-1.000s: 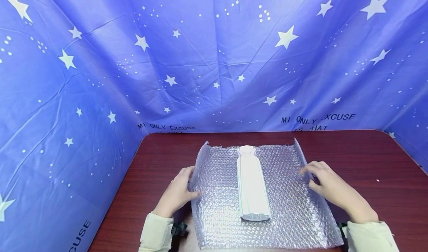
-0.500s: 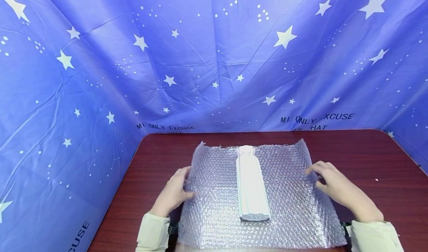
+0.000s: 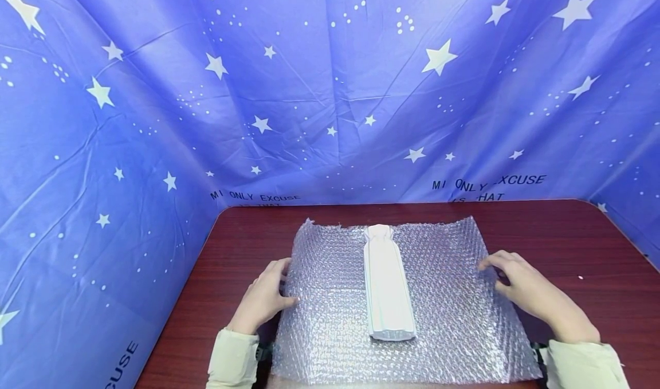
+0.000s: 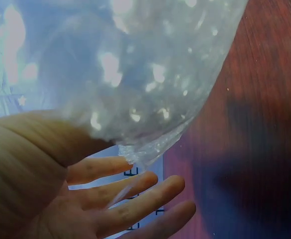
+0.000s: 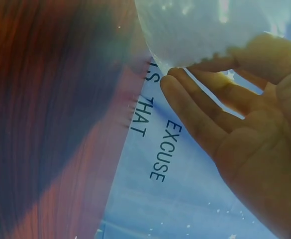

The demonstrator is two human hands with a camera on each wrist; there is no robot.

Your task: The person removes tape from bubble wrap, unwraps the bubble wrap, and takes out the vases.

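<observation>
A wide sheet of clear bubble wrap (image 3: 330,314) lies on the table with its side edges slightly raised. On it rests a long white bottle-shaped thing (image 3: 389,289), its narrow neck pointing away; its kind is unclear. At the sheet's left edge is my left hand (image 3: 262,297), the thumb against the wrap (image 4: 150,74) and the other fingers spread loosely beneath it. My right hand (image 3: 531,291) touches the opposite edge with nearly straight fingertips. In the right wrist view the wrap (image 5: 200,30) partly covers the thumb.
The dark red wooden table (image 3: 608,257) extends beyond both sides of the wrap. A blue curtain (image 3: 309,79) with white stars and printed words hangs behind and at the sides. A tiny white speck (image 3: 580,277) lies on the right of the table.
Both hands have moved outward, away from each other. The side edges of the bubble wrap, more upright before, have come down and spread wider. The white thing stays in place on the sheet.
</observation>
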